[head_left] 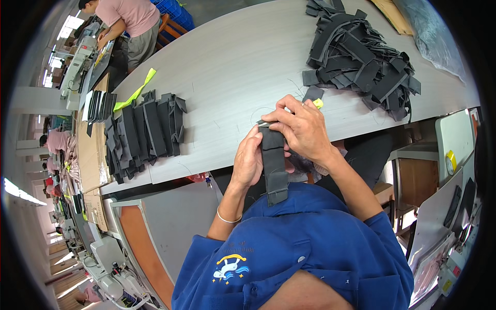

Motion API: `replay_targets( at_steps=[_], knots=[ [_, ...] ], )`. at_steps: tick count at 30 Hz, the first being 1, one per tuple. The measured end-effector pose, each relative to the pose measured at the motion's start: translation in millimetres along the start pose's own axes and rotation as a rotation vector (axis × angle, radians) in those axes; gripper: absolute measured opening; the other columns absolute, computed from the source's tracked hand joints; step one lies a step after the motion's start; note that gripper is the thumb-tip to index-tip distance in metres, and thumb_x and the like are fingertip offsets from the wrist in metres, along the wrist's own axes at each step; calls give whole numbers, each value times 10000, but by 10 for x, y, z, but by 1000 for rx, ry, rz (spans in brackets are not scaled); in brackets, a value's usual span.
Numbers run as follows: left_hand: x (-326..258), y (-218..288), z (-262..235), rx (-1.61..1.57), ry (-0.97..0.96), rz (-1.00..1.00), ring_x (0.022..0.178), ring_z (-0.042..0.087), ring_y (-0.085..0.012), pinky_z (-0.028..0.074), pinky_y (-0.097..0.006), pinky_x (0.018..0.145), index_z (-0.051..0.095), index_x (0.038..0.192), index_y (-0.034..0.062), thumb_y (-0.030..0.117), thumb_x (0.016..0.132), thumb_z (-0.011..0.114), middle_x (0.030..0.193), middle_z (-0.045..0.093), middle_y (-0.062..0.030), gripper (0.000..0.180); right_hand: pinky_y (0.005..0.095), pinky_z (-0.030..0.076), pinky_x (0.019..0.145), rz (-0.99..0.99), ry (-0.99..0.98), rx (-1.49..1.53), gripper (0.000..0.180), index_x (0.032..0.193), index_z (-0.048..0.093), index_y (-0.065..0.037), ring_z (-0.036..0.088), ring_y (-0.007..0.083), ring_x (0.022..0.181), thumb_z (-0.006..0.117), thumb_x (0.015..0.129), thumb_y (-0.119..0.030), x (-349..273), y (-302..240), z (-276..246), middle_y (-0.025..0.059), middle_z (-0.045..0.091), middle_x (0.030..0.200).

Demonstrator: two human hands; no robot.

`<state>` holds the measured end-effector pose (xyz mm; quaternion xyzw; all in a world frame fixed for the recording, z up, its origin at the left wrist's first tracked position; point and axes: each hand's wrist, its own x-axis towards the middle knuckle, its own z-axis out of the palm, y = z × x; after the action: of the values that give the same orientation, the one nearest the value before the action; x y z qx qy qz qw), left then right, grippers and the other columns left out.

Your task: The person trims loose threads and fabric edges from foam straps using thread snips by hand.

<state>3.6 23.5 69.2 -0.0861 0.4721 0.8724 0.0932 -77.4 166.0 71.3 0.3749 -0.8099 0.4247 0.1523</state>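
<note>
A dark grey fabric strip (274, 173) hangs from my hands at the near edge of the table, its lower end against my blue shirt. My left hand (247, 163) is closed round the strip's left side near the top. With thumb and fingers, my right hand (308, 129) pinches the strip's top end; a thin pale sliver shows at the fingertips, too small to name. Just beyond my right hand lie a small grey fabric piece (313, 93) and a bit of yellow-green material (318, 104).
A loose heap of dark fabric strips (356, 57) covers the table's far right, by a clear plastic bag (431, 44). Strips stand in rows (147, 126) at the left, beside a neon yellow ribbon (137, 92). A person (132, 20) works by a sewing machine (80, 64) at the far left.
</note>
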Motion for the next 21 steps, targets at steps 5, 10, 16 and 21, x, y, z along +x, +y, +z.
replay_targets(
  at_steps=[5, 10, 16, 21],
  knots=[
    [18, -29, -43, -45, -8, 15, 905, 627, -274, 565, -403, 791, 355, 1309, -35, 216, 958, 256, 1052, 578, -208, 442, 315, 376, 629, 121, 3, 61, 212, 940, 694, -166, 587, 180, 723, 720, 732, -195, -48, 129, -1, 0, 547, 865],
    [23, -63, -176, -122, -44, 10, 965, 621, -272, 558, -417, 830, 336, 1351, -27, 212, 968, 264, 1116, 568, -195, 457, 345, 476, 751, 286, -70, 349, 437, 1088, 646, -130, 593, 255, 806, 768, 671, -173, -60, -35, -40, 64, 546, 971],
    [-13, -60, -209, -252, -66, -82, 916, 652, -269, 569, -433, 825, 357, 1340, -37, 260, 992, 392, 1125, 575, -176, 459, 304, 465, 662, 270, -23, 228, 368, 1067, 608, -67, 600, 229, 767, 718, 717, -94, -113, 139, 80, 66, 542, 784],
    [-70, -10, -158, 57, -49, -50, 1097, 565, -275, 513, -425, 912, 353, 1380, -39, 203, 844, 680, 1224, 532, -143, 673, 216, 249, 508, 736, 146, 984, 143, 882, 645, -20, 320, 11, 608, 610, 914, -155, 74, 146, -43, -93, 445, 665]
  ],
)
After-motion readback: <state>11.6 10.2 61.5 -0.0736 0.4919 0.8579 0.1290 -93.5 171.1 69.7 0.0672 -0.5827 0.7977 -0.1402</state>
